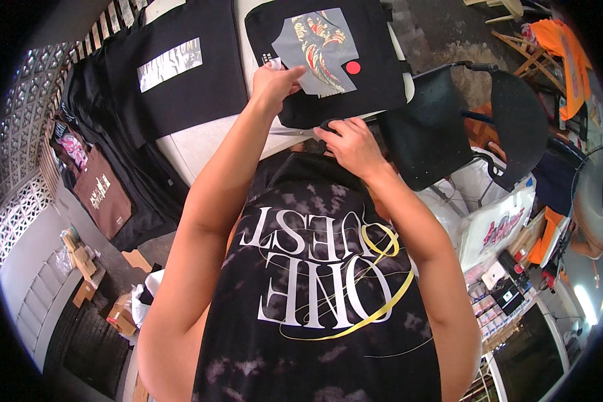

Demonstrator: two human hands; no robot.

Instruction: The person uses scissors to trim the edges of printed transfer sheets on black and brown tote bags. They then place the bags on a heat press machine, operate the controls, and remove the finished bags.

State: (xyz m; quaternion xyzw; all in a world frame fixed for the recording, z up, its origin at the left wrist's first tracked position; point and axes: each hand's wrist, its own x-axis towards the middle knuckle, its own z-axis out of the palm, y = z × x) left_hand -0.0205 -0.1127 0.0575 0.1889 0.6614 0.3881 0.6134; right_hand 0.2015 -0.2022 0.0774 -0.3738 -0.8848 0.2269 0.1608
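A black fabric item (315, 110), perhaps a shirt or bag, lies on a white table. On it sits a grey print sheet (350, 50) with a wave-like picture and a red dot beside it. My left hand (275, 87) is closed at the sheet's left edge, its thumb over the grey. A small white piece (275, 63) shows at its fingers. My right hand (352, 146) grips scissors (291, 132) by their dark handle near the table's front edge. The blades point left, toward the space below my left hand.
More black fabric with a silvery print (174, 63) covers the table's left side. A brown bag (104, 191) hangs at its left end. Black chairs (429, 127) stand close on the right, above white plastic bags (496, 221). Yellow ribbon (388, 305) hangs over my shirt.
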